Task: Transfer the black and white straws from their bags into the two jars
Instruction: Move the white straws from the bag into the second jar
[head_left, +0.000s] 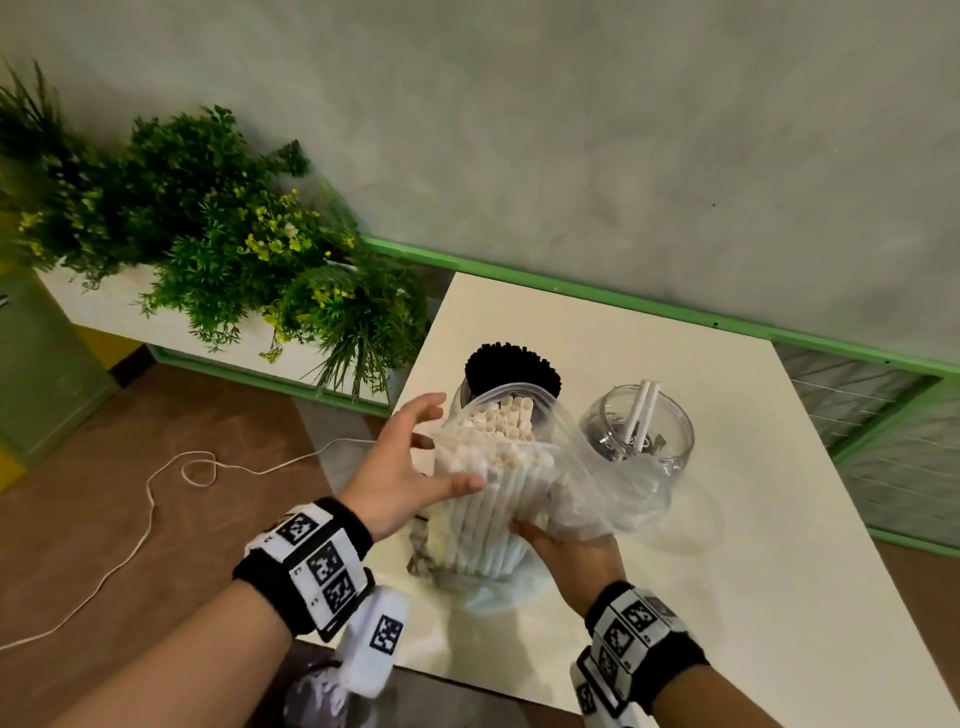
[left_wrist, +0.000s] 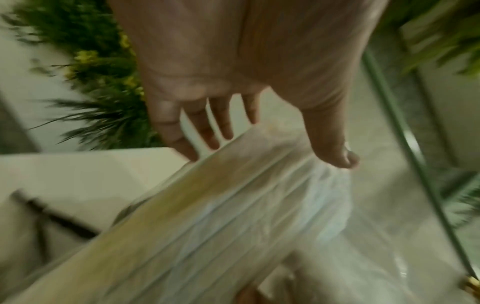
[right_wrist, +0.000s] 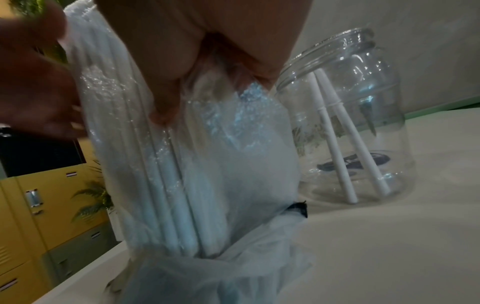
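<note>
From the head view, the right hand (head_left: 563, 545) is gripping the clear bag (head_left: 587, 488) of white straws (head_left: 493, 499) low on its side, keeping the bundle standing upright on the table (head_left: 727, 571), probably so the open mouth faces up. The left hand (head_left: 410, 467) is lying against the bundle's other side with fingers spread and nearly straight, thumb pressing the plastic, seemingly steadying the straws rather than clasping them. Behind the bag, the black straws (head_left: 511, 369) are already filling one jar; the second jar (head_left: 636, 431), just right of the bag, is holding only two white straws.

The left wrist view, blurred, is showing that hand's fingers (left_wrist: 197, 127) extended, tips touching the wrapped straws (left_wrist: 207, 205).

In the right wrist view, the right hand's fingers (right_wrist: 166, 82) are pinching the bag's film (right_wrist: 246, 154) against the straws (right_wrist: 166, 185), while the near-empty jar (right_wrist: 350, 133) is standing close by, an easy reach for transfer.
</note>
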